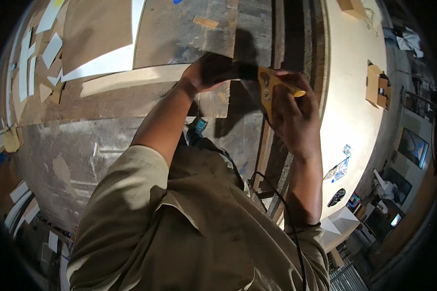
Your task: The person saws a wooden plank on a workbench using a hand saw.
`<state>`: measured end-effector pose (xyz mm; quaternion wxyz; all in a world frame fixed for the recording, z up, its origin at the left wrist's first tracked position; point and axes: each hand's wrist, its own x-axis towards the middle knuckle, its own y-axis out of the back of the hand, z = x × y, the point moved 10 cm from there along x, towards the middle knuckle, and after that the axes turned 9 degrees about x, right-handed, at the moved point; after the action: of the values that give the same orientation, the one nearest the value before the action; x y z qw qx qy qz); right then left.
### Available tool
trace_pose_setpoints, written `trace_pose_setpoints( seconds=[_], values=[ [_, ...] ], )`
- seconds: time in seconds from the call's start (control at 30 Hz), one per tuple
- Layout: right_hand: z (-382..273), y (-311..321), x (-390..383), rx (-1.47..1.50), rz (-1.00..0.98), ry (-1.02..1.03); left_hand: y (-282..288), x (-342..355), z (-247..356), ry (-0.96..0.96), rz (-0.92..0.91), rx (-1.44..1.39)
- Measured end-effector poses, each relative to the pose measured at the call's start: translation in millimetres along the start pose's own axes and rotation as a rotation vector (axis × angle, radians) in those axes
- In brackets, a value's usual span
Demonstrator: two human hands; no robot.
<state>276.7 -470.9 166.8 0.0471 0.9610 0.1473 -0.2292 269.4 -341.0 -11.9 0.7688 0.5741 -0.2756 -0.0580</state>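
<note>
My right hand [296,104] is wrapped round the yellow handle of a handsaw [265,87], which has rivets along its side. From the handle a dark, blade-like part reaches left toward my left hand [208,72]. That hand lies over the right end of a pale wooden strip [136,79], and shadow hides its fingers. The strip rests on a brown board [131,104] on the worn workbench [82,150]. How the blade meets the wood is too dark to make out.
White and brown sheet offcuts [52,50] lie at the far left. A small wood scrap [205,22] sits at the back. Right of dark rails stands a pale tabletop [352,106] with a cardboard box [374,86]. A black cable [287,211] runs past my right arm.
</note>
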Motion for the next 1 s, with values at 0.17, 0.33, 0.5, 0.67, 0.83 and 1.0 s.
trace_pose_setpoints(
  seconds=[0.17,0.33,0.5,0.67,0.83,1.0],
  values=[
    [26,-4,17,-0.032,-0.066,-0.065,5,-6,-9,0.049,-0.003,-0.019],
    [45,-4,53,-0.169,-0.048,0.143,-20,12,-9,0.005,-0.136,0.072],
    [15,-5,-8,-0.271,-0.075,0.314,-13,-20,-10,0.075,-0.051,0.124],
    [37,11,-10,-0.074,-0.022,0.04,-24,2,-2,0.031,-0.246,0.118],
    [24,-4,3,0.007,-0.095,0.099,-30,-2,-5,0.009,-0.179,0.004],
    [11,8,-19,0.014,-0.048,0.057,-8,-5,5,-0.035,-0.098,0.116]
  ],
)
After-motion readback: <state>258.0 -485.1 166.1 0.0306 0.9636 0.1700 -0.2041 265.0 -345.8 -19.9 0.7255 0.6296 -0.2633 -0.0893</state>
